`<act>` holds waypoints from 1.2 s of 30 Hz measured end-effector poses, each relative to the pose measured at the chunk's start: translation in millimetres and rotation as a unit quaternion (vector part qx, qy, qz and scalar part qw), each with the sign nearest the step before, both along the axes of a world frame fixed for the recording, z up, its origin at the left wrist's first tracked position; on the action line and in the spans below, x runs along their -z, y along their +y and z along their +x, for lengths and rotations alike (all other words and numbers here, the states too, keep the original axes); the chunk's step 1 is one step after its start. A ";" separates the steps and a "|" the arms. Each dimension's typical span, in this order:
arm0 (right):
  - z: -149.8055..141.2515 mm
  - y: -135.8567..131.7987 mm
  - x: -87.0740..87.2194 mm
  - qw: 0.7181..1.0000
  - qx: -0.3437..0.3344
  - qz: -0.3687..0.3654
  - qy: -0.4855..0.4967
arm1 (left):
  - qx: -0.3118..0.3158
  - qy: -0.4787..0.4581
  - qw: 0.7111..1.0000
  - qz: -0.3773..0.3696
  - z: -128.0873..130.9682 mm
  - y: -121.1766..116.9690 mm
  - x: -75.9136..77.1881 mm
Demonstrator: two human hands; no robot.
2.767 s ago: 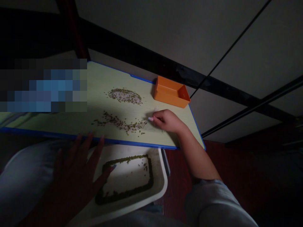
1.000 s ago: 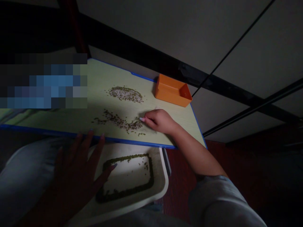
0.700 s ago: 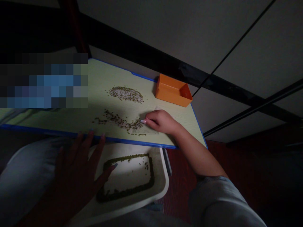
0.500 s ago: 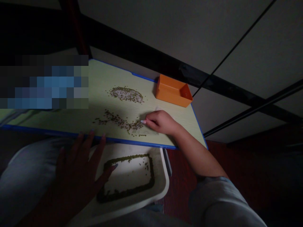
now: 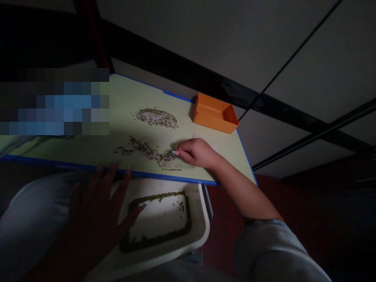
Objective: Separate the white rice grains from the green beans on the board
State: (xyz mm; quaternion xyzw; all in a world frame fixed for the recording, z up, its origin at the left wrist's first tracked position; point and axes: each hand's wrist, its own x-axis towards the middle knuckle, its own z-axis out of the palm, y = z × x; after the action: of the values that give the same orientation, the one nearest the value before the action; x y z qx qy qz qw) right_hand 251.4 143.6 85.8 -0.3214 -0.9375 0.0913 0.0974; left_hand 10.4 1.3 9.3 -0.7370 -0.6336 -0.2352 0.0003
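Observation:
My right hand (image 5: 198, 152) rests on the pale yellow tabletop (image 5: 123, 94), thumb and fingers pinched together. Its fingertips touch the right end of a loose band of small green beans (image 5: 141, 147) mixed with paler grains. Whatever the pinch holds, if anything, is hidden. Behind that band lies an oval heap of beans and pale grains (image 5: 157, 117). My left hand (image 5: 94, 207) is spread open in shadow, fingertips by the table's blue front edge and thumb over a white basin (image 5: 202, 227). Green beans (image 5: 160, 237) line the border of the basin's floor, with several scattered inside.
An orange open box (image 5: 216, 113) stands at the table's back right corner. Pale cabinet panels (image 5: 293, 51) rise behind the table. Dark red flooring (image 5: 219, 231) shows right of the basin. A blurred-out patch (image 5: 55, 102) covers the table's left end.
My right hand has shifted slightly left along the bean band. A few beans near the front edge now form a longer, tighter row. My left hand stays in place.

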 end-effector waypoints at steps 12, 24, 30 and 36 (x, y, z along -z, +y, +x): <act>-2.2 0.1 0.5 0.999 0.033 0.018 0.000 | -0.001 -0.001 1.000 -0.001 -0.2 -0.7 -0.4; -6.2 -1.5 0.8 0.999 0.025 0.024 0.000 | 0.014 0.028 0.999 0.028 -1.8 -2.0 3.0; -4.1 -1.8 -0.6 0.999 0.030 0.024 0.002 | 0.014 0.029 0.999 0.020 -1.6 -1.3 0.7; -6.1 -0.5 2.7 0.999 0.038 0.033 0.006 | 0.013 0.026 0.999 0.018 -0.2 -1.0 -0.3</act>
State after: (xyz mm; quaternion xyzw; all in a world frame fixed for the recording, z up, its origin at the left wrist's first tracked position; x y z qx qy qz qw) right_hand 245.3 143.2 83.2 -0.3527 -0.9265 0.0588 0.1173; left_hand 10.2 0.4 9.5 -0.7507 -0.6196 -0.2275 0.0265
